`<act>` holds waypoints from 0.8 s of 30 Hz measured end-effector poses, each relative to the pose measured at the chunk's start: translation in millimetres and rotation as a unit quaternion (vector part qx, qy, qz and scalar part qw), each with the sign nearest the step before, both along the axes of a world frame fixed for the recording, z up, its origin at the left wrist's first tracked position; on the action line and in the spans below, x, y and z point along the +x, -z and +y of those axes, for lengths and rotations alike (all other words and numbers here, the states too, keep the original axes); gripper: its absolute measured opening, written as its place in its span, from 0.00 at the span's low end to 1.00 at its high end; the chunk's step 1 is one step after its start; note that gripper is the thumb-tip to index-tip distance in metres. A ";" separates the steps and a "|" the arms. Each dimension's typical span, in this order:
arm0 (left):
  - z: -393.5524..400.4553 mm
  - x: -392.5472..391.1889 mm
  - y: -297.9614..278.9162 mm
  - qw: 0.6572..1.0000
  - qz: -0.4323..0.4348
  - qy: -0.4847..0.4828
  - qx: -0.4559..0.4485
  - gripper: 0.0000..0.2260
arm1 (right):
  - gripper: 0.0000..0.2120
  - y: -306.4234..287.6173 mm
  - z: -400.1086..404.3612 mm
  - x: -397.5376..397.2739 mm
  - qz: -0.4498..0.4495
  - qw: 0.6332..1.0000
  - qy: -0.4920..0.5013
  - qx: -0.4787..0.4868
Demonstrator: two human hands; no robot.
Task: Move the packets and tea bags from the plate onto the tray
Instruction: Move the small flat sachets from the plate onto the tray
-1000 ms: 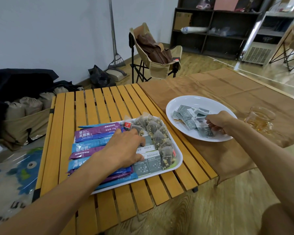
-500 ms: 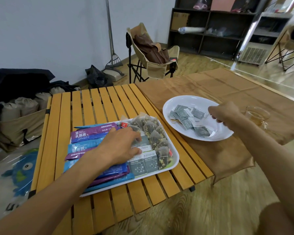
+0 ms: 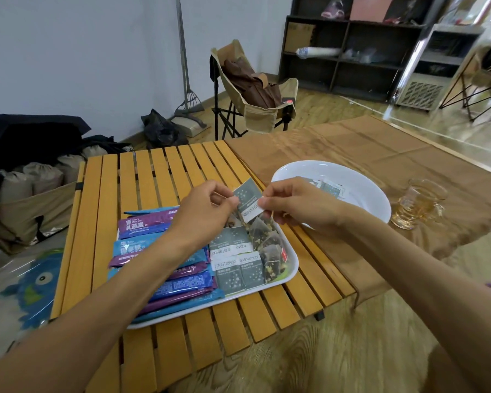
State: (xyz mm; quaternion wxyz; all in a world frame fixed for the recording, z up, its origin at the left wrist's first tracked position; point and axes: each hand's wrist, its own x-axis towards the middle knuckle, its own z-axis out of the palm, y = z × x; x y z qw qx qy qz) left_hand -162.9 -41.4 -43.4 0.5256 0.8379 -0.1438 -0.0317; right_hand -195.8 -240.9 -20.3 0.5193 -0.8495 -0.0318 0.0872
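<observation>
Both hands pinch one grey-and-white packet (image 3: 248, 202) in the air above the tray's far end: my left hand (image 3: 203, 207) on its left edge, my right hand (image 3: 293, 204) on its right edge. Below it the white tray (image 3: 291, 269) on the slatted table holds purple and blue stick packets (image 3: 145, 225), grey packets (image 3: 234, 263) and mesh tea bags (image 3: 267, 234). The white plate (image 3: 360, 194) to the right still carries a few grey packets (image 3: 330, 189), partly hidden behind my right hand.
A glass cup of tea (image 3: 415, 204) stands right of the plate on the brown cloth (image 3: 380, 148). The yellow slatted table (image 3: 153, 177) ends near me. A folding chair (image 3: 255, 92) and dark shelves (image 3: 352, 52) stand behind.
My right hand lifted a grey packet off the plate and carried it left over the tray. My left hand rose from the tray and took hold of the packet's other edge.
</observation>
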 end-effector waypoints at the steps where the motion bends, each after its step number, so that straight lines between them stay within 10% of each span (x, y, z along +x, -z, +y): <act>1: -0.6 1.2 1.1 1.000 0.010 -0.006 0.003 0.06 | 0.10 1.3 -0.2 -0.9 0.001 1.000 -0.005 0.010; 6: -4.0 4.0 -1.0 0.994 0.086 -0.001 -0.072 0.09 | 0.10 2.7 3.8 -4.2 0.035 0.999 -0.032 0.015; 13: 5.5 11.0 16.0 0.991 0.009 0.015 0.136 0.05 | 0.13 29.6 -84.7 26.5 -0.025 0.918 0.240 -0.315; 24: -9.1 2.6 45.4 0.951 -0.130 0.020 0.281 0.10 | 0.20 51.6 -123.6 23.8 0.131 0.858 0.221 -0.446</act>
